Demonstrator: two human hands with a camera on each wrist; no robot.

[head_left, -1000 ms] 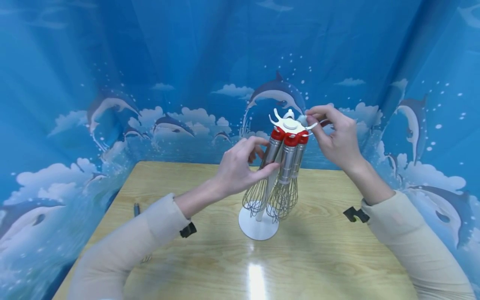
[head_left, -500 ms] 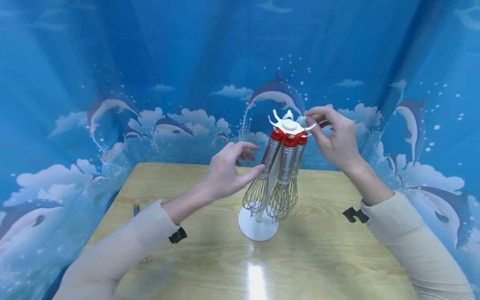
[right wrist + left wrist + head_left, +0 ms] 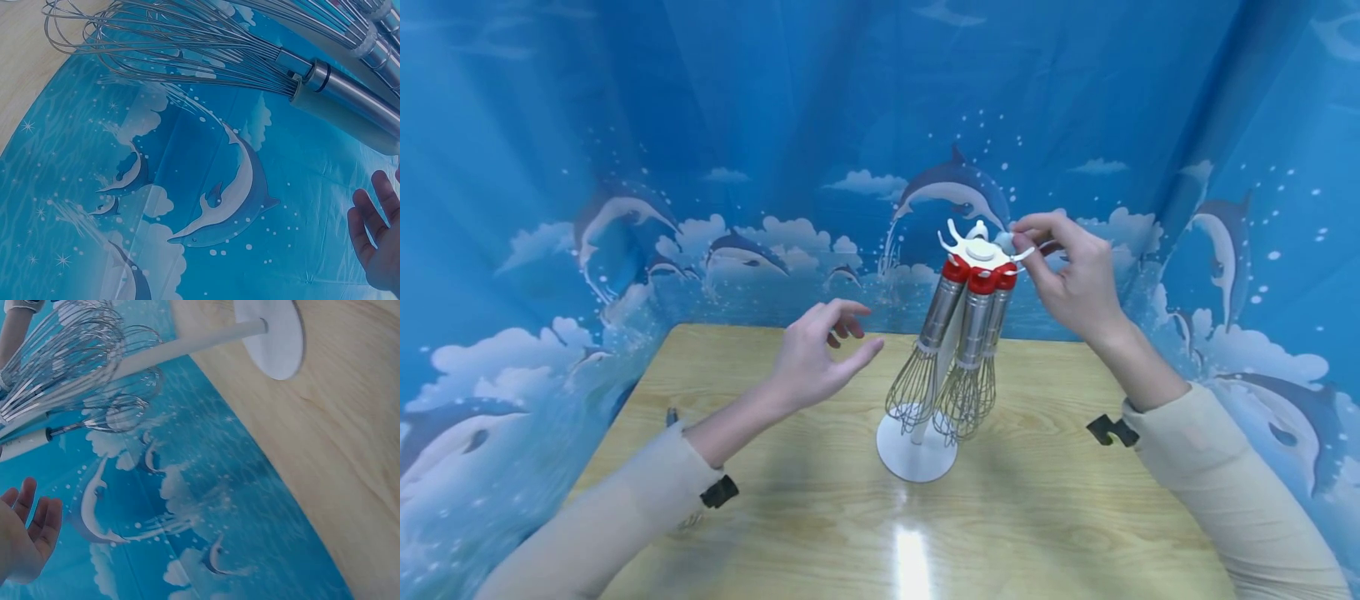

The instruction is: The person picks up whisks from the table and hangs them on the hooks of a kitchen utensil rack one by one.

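A white stand (image 3: 898, 457) rises from a round base and leans slightly right. Several whisks with steel handles and red tops (image 3: 976, 321) hang from its hooked crown (image 3: 981, 250). My right hand (image 3: 1071, 271) is raised at the crown's right, thumb and forefinger pinching the pale top end of a whisk (image 3: 1004, 241). That whisk's pale handle (image 3: 347, 119) shows beside a steel one in the right wrist view. Left of the stand, apart from the whisks, my left hand (image 3: 811, 354) hovers with loosely bent fingers and holds nothing.
On the left of the wooden table (image 3: 1022, 500), a thin utensil with a dark end (image 3: 672, 417) lies partly hidden beneath my left forearm. A blue dolphin-print curtain (image 3: 775, 167) hangs behind and on both sides.
My left hand has come away from the steel whisk handle and moved left and slightly down. My right hand and the stand have stayed in place.
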